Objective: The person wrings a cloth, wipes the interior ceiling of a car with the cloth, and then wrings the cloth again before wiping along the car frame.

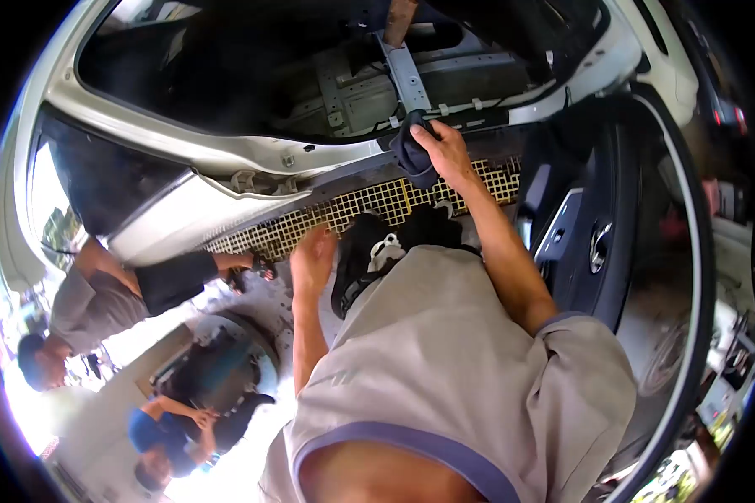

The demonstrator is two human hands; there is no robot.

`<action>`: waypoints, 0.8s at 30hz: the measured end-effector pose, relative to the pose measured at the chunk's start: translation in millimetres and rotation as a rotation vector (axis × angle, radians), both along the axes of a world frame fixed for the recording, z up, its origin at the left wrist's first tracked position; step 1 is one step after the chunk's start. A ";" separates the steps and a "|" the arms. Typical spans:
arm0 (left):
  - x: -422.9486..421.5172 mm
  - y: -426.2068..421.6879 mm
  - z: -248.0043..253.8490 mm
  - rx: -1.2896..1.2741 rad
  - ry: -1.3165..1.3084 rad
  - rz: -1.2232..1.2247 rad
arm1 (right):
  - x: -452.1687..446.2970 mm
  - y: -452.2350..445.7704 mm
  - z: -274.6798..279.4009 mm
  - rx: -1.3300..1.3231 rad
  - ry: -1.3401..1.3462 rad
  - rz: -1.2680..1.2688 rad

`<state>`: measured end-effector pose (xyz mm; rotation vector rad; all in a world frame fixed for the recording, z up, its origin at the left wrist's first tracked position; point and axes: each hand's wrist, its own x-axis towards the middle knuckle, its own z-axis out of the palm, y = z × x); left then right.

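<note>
My right hand [450, 156] grips a bunched dark cloth [413, 151] at the lower edge of the open car doorway. Beside the cloth runs the dark door sill [340, 178]. A metal bracket [404, 77] rises just behind it inside the car body. My left hand [314, 256] hangs low to the left, over the floor, with its fingers curled in. Nothing shows in it, and it touches neither the car nor the cloth.
An open car door [600, 226] stands close on my right. Yellow grating [377, 201] lies along the sill by my feet. Two people are to the left, one in a grey shirt [101, 306], one in a blue shirt [155, 436]. The car's interior shows bare metal.
</note>
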<state>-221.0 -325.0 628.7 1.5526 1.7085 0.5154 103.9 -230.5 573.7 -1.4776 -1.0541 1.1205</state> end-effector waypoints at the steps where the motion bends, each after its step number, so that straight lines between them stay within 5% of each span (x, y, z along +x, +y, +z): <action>1: 4.8 26.0 -6.6 -0.101 -0.104 -0.087 | -8.0 -9.7 3.8 0.015 0.004 0.011; 8: 55.8 113.0 -18.0 0.047 -0.293 -0.832 | -70.1 -62.2 69.4 0.086 -0.033 0.002; 12: 60.1 109.0 -23.1 -0.372 -0.633 -0.701 | -91.0 -85.4 101.4 0.207 -0.177 -0.043; 18: 33.3 106.8 -5.9 -0.272 -0.480 -0.708 | -91.6 -122.5 126.3 0.108 -0.571 -0.223; 24: 11.9 115.0 14.0 0.051 -0.141 -0.822 | -119.2 -115.8 125.1 0.006 -0.517 -0.396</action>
